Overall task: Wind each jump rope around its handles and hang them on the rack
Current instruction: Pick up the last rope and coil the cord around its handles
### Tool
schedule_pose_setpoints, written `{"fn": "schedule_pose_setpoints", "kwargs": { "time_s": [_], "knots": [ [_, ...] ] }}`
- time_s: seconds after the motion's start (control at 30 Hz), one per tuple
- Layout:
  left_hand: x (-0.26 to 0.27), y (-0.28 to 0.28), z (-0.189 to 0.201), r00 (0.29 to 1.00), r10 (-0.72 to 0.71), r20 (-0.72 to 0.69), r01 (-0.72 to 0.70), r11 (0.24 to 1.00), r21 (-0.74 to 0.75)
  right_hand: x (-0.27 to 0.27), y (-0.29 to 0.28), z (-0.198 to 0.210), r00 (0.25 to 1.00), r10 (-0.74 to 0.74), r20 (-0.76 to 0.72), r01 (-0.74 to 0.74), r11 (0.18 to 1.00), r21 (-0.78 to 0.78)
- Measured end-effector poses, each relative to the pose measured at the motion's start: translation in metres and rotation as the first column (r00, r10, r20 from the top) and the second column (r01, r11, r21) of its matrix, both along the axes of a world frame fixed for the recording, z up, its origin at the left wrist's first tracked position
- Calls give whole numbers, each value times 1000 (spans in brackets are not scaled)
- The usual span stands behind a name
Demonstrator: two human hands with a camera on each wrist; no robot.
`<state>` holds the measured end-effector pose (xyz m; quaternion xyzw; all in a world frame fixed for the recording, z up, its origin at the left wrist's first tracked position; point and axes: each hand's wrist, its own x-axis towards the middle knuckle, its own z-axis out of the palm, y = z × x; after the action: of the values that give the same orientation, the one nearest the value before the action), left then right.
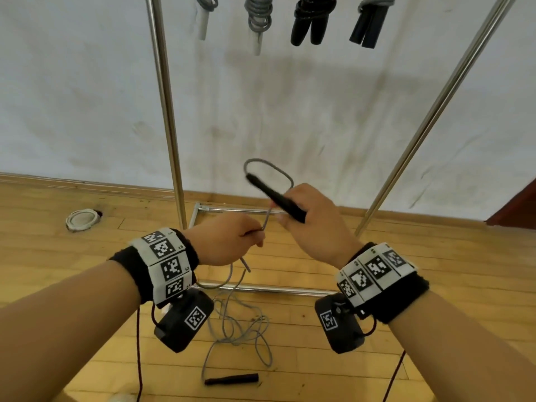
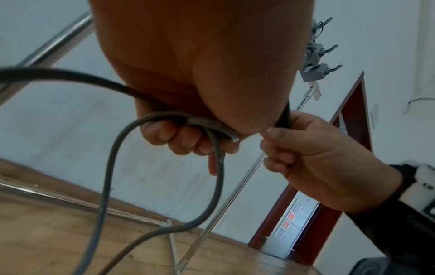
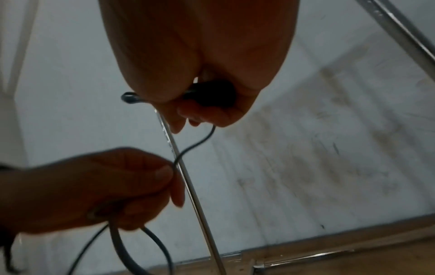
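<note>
In front of the rack (image 1: 166,111), over a wooden floor (image 1: 58,227) by a scuffed white wall (image 1: 72,82), the right hand (image 1: 316,224) is gripping a handle (image 1: 275,198) while the left hand (image 1: 223,242) is pinching the rope (image 1: 268,166).

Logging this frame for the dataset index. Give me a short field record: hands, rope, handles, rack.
left hand: grips the grey rope just below the right hand
right hand: holds one black handle, tilted, a rope loop off its far end
other handle: lies on the wood floor
rope slack: loose coils on the floor under the hands
rack: four wound ropes hang at the top
stage: winding barely begun
</note>
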<state>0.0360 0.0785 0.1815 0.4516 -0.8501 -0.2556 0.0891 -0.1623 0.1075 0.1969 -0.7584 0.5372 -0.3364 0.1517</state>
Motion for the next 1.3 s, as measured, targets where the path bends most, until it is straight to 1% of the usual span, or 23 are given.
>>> {"fn": "schedule_pose_setpoints", "kwargs": {
  "time_s": [0.07, 0.17, 0.23, 0.33, 0.43, 0.5, 0.57, 0.67, 0.73, 0.83, 0.93, 1.0, 1.1, 1.13, 1.17, 1.2, 1.23, 1.27, 1.3],
  "knots": [
    [0, 3, 4, 999, -22, -36, 22, 1000, -18, 4, 2, -3, 990, 104, -97, -104, 995, 4],
    [6, 7, 7, 995, -55, -79, 52, 998, -42, 2, 4, -5, 974, 135, -184, -136, 991, 3],
    [10, 10, 8, 993, -87, -73, 85, 996, -28, 1, 5, -6, 973, 145, -182, -147, 989, 5],
    [14, 11, 7, 991, -104, -89, 103, 995, -11, -1, 6, -7, 980, 133, -147, -123, 989, 77],
    [23, 9, 6, 992, -108, -72, 108, 994, -8, -7, 6, -3, 978, 104, -179, -79, 987, 137],
    [30, 8, 4, 994, -104, -27, 104, 995, 3, -14, 5, 2, 985, 84, -152, -58, 984, 169],
    [36, 5, 3, 996, -90, 3, 90, 996, 5, -21, 4, 7, 994, 61, -96, -41, 979, 198],
    [43, 0, 4, 995, -73, 68, 74, 997, -13, -32, 2, 13, 1000, 12, -22, -7, 978, 210],
    [46, -3, 4, 992, -80, 102, 79, 997, 14, -38, 2, 16, 1000, 2, 8, -3, 975, 221],
    [47, -3, 4, 990, -94, 105, 89, 995, 51, -46, 2, 17, 998, -13, 60, 0, 976, 217],
    [47, -5, 7, 994, -64, 86, 65, 998, -16, -56, -3, 17, 992, -79, 96, 54, 970, 238],
    [46, -7, 10, 997, -34, 63, 38, 997, -69, -63, -5, 15, 992, -104, 78, 79, 958, 275],
    [45, -8, 10, 999, -26, 28, 27, 997, -67, -68, -8, 8, 990, -136, 38, 112, 920, 376],
    [44, -7, 8, 1000, -15, 4, 15, 998, -58, -68, -8, 5, 992, -128, -24, 127, 912, 390],
    [41, -6, 7, 1000, 1, -23, -2, 998, -58, -67, -8, 2, 987, -105, -121, 144, 910, 388],
    [39, -5, 6, 999, 15, -46, -18, 998, -67, -66, -8, -1, 973, -75, -217, 155, 911, 383],
    [35, -4, 6, 998, 21, -63, -26, 996, -84, -62, -7, -3, 959, -43, -281, 150, 915, 374],
    [31, -3, 6, 997, 15, -75, -23, 994, -103, -58, -6, -5, 953, -24, -301, 136, 924, 357],
    [27, -1, 7, 997, -1, -77, -8, 993, -121, -53, -6, -8, 962, -20, -274, 115, 935, 336]
  ]
}}
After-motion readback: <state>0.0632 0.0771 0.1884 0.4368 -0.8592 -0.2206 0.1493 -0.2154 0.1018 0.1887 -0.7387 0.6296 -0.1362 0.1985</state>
